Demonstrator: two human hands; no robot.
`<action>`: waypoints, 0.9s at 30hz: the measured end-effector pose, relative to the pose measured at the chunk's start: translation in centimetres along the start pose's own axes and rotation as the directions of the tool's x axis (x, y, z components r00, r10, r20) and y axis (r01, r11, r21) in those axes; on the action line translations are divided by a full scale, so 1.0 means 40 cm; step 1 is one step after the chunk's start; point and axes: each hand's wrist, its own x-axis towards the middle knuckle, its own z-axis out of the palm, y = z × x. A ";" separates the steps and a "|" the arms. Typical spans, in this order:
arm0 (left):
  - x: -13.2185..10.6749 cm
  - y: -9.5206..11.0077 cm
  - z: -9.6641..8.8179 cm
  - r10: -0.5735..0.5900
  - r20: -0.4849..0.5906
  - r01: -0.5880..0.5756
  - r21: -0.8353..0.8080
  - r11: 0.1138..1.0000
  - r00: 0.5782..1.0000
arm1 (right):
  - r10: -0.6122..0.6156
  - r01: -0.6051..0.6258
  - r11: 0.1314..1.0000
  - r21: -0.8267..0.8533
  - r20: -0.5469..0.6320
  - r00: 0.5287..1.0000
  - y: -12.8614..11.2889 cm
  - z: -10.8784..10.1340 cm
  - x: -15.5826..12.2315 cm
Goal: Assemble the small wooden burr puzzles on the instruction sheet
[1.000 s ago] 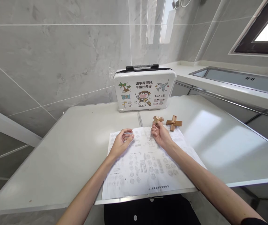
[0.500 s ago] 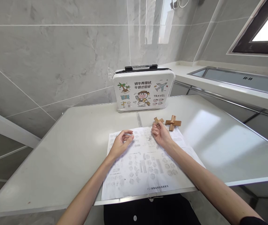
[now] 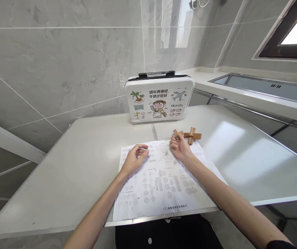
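Observation:
A printed instruction sheet (image 3: 169,193) lies on the white table under both forearms. Resting over its upper left part, my left hand (image 3: 135,159) has loosely bent fingers, the thumb apart from them and nothing held. My right hand (image 3: 181,148), near the sheet's upper right edge, pinches a small light-wood puzzle assembly (image 3: 177,133); the fingers cover its lower part. Just right of it, a darker wooden cross of interlocked pieces (image 3: 192,135) sits at the sheet's top right corner. Whether the two wooden things touch, I cannot tell.
A white cartoon-printed case (image 3: 160,100) in clear plastic stands upright at the back of the white folding table (image 3: 73,173), by the tiled wall. To the right are a counter (image 3: 205,77) and a sink (image 3: 262,86). The table's front edge is close to my lap.
My right hand has shifted slightly right with the light-wood assembly, which is turned a little and now nearer the wooden cross. My left hand has hardly moved.

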 end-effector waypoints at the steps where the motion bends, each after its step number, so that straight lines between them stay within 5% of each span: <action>1: 0.000 -0.001 0.000 -0.002 0.001 0.002 0.000 1.000 1.000 | 0.036 -0.033 0.997 0.074 -0.029 0.999 -0.001 0.004 -0.005; 7: 0.003 -0.006 0.001 0.002 0.000 -0.002 -0.003 1.000 1.000 | 0.107 -0.104 0.986 0.129 -0.019 0.994 -0.005 0.024 -0.023; 14: 0.005 -0.004 0.003 0.018 -0.011 -0.018 0.008 1.000 1.000 | 0.206 -0.131 0.939 -0.319 0.214 0.955 0.045 0.056 -0.070; 17: 0.005 -0.005 0.004 0.012 0.001 -0.012 0.001 1.000 1.000 | 0.140 0.066 0.825 -0.562 0.315 0.939 0.069 0.064 -0.098; 22: 0.004 -0.003 0.007 0.002 0.021 -0.001 -0.041 0.999 1.000 | 0.021 0.417 0.443 -0.793 0.475 0.880 0.086 0.070 -0.129; 27: 0.002 0.001 0.008 -0.008 0.023 0.009 -0.060 0.998 1.000 | 0.018 0.501 0.300 -0.812 0.530 0.848 0.088 0.073 -0.136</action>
